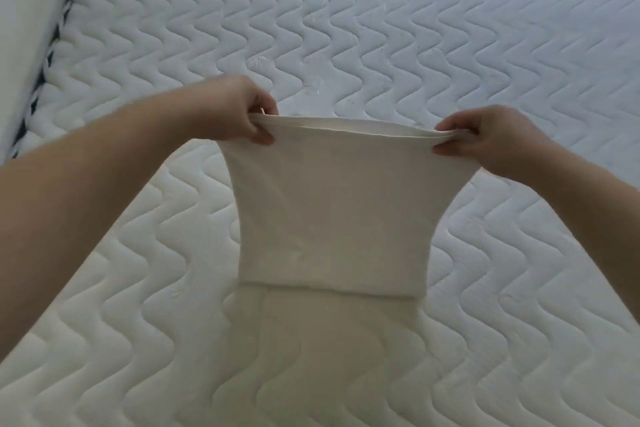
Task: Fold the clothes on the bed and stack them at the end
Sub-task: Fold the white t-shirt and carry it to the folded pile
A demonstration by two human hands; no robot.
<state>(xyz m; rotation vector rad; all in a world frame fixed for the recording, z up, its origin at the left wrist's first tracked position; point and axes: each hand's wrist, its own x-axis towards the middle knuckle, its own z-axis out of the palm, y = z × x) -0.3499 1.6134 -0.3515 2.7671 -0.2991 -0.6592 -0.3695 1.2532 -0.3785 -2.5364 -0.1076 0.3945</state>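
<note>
Just one cam, worn on my head, wide-angle. It looks fwd and down across the bed (450,28), steeply enough that the quilted top fills nearly the whole pic. It's close in: my forearms enter from the bottom corners, left hand (239,111) and right hand (485,139) sit mid-pic. Edges bend a bit. No 2nd view to overlap with.

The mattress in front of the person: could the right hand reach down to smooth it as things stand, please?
Probably not yet: the right hand pinches one top corner of the white garment, the left hand the other. The mattress below looks unobstructed.
</note>
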